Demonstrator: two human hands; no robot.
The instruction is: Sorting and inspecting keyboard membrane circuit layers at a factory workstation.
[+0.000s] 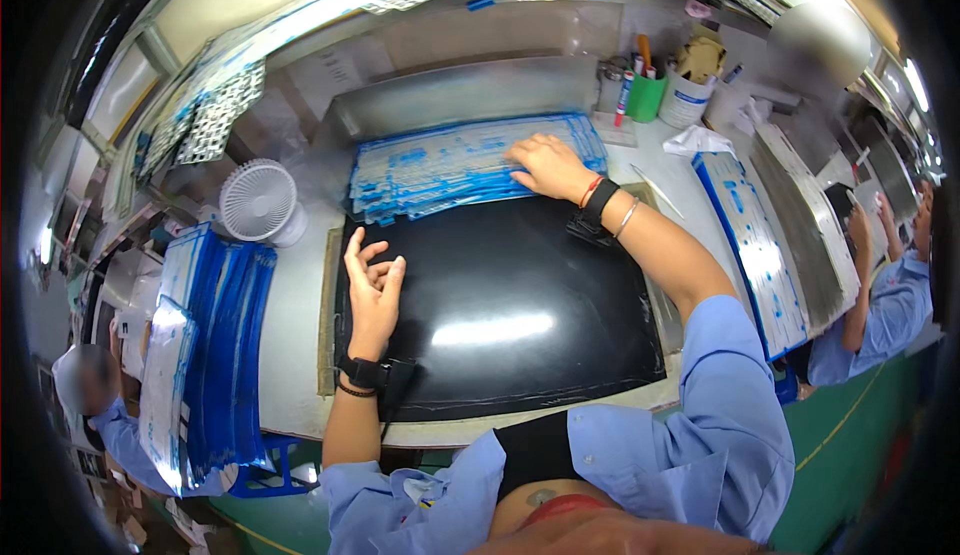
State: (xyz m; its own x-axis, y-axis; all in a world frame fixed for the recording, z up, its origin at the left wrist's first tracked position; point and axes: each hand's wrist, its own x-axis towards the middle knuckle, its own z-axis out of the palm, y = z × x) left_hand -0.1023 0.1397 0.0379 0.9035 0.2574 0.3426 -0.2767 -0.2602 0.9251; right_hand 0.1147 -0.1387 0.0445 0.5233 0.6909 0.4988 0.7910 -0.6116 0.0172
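Note:
On the far side of the black mat (500, 295) lies a stack of thin, flat grey sheets with blue edges (430, 165). My right hand (552, 167) reaches over the stack's right half. Its fingers are bent down onto the top sheets, apart from each other, and I see nothing gripped in them. My left hand (373, 290) is raised over the mat's left edge, palm turned inward. Its fingers are loosely bent and apart, with nothing in them. Both wrists wear black bands.
A white round fan (260, 201) and upright blue-edged sheets (225, 355) stand at left. More such sheets (755, 255) lean at right. A green cup of pens (648, 95) and white tub (686, 100) stand at the back. Co-workers sit at both sides.

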